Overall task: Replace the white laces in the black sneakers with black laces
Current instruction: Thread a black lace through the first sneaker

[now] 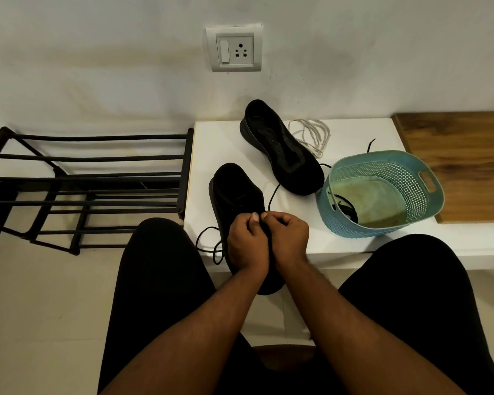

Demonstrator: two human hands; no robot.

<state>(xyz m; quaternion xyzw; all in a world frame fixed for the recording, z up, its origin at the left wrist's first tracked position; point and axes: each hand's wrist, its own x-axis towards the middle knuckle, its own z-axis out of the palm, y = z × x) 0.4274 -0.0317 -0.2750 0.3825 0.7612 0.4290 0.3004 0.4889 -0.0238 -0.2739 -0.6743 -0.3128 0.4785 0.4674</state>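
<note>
Forearms reach up from 6 o'clock between two black-clad thighs. Left hand [247, 244] and right hand [287, 238] meet knuckle to knuckle over the near sneaker [234, 195], fingers curled tight; both appear to pinch the black lace [208, 246] at the eyelets, though the exact grip is hidden behind the fingers.

Near sneaker: matte black fabric, rounded toe pointing to 12 o'clock, heel overhanging the front edge of the white bench [354, 132]. Thin round lace loops loose at 9 o'clock of the hands; another strand trails off toward 1 o'clock.

Far sneaker [280, 146] lies at 1 o'clock, unlaced, tongue exposed, thick dark sole. White laces [311, 135] heaped in a loose tangle just beside it, toward 3 o'clock.

Teal basket [382, 192], perforated plastic, oval with slot handles, sits at 2 o'clock; a dark cord coil lies inside. Wooden board [462, 155], grained, behind it.

Black metal shoe rack [83, 189], tubular bars, at 9 o'clock on the floor. Wall socket [234, 48] at 12 o'clock.
</note>
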